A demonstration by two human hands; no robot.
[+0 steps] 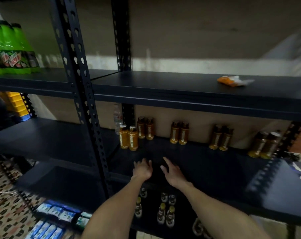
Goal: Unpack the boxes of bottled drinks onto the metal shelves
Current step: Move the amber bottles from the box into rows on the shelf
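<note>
Several orange bottled drinks stand in pairs along the back of the middle metal shelf (206,163); the nearest pair (128,138) is at the left, another pair (179,133) sits mid-shelf. My left hand (143,169) and my right hand (172,171) hover side by side over the bare front of this shelf, fingers spread, holding nothing. Both are a little in front of the nearest pair. More bottles (165,213) stand on the shelf below, under my forearms.
An upright black post (87,107) divides the shelving at left. The upper shelf (163,87) holds an orange-white wrapper (234,80). Green soda bottles (10,49) stand top left. Blue packs (55,219) lie low left by patterned floor.
</note>
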